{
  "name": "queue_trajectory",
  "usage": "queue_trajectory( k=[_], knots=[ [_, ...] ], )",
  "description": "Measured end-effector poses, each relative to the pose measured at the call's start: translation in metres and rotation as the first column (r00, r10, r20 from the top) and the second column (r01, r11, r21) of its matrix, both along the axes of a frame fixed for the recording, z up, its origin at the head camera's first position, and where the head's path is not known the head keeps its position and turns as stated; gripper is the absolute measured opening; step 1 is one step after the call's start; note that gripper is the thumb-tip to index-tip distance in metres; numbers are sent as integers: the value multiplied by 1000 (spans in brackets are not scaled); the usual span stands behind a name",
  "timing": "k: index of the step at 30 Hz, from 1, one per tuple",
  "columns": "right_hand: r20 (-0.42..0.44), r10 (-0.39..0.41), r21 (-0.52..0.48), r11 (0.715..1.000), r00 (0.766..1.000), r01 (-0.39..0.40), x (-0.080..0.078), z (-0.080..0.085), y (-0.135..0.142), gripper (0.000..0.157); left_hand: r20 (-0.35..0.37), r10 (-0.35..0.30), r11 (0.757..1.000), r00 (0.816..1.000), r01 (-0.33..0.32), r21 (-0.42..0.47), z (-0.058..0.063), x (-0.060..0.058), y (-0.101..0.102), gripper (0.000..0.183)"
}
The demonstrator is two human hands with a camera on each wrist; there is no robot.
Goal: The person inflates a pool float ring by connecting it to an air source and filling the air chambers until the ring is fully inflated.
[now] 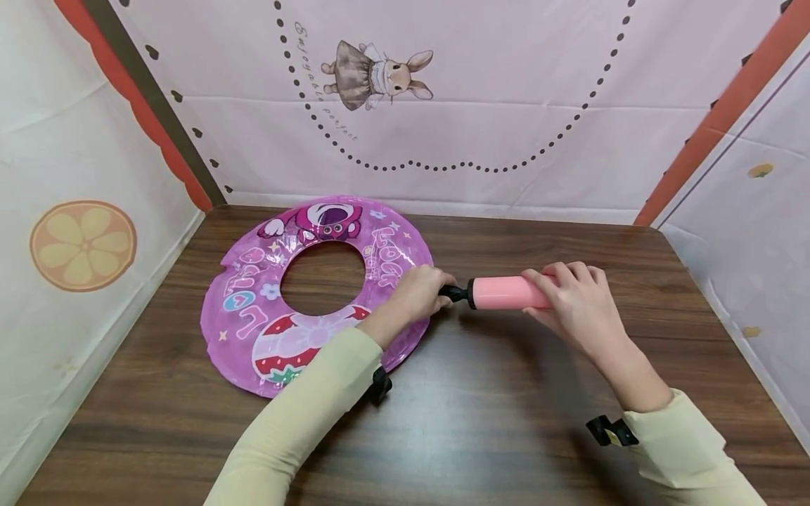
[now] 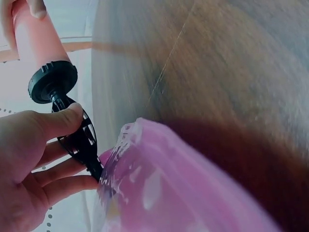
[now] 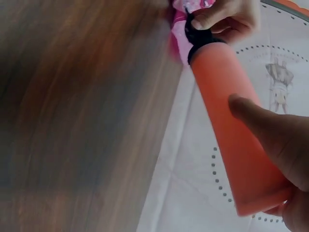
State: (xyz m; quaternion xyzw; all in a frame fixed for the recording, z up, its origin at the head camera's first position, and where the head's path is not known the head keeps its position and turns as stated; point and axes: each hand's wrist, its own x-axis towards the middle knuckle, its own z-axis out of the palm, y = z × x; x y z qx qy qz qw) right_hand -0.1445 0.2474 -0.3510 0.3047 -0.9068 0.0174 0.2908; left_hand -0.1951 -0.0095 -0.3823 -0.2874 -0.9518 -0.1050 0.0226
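Observation:
A pink hand air pump is held sideways over the table, to the right of a purple swim ring. My right hand grips the pump's pink barrel, its thumb lying along the side in the right wrist view. With thumb and fingers my left hand pinches the black nozzle at the pump's front end. In the left wrist view the nozzle's tip meets the ring's edge; whether it sits in a valve is hidden. The ring lies flat, partly filled, with wrinkled edges.
The dark wooden table reaches back to a pink cloth wall printed with a rabbit. Pale cloth walls stand at the left and right. A black strap piece sits at the right cuff.

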Motion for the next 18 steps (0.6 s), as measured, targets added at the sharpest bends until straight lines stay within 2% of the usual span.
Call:
queue_trajectory(
  k=[5, 9, 14, 18],
  knots=[
    [33, 17, -16, 1000, 999, -17, 5, 3, 18, 54, 27, 12, 1000, 1000, -11, -21, 1, 0, -1, 24],
    [53, 13, -21, 1000, 999, -12, 10, 10, 42, 74, 32, 19, 999, 999, -18, -46, 2, 1, -1, 25],
    [78, -20, -43, 999, 997, 24, 19, 24, 82, 80, 29, 18, 999, 999, -17, -50, 3, 2, -2, 25],
    [44, -30, -84, 996, 999, 33, 24, 32, 105, 81, 12, 11, 999, 1000, -10, -47, 2, 1, -2, 24]
  ],
)
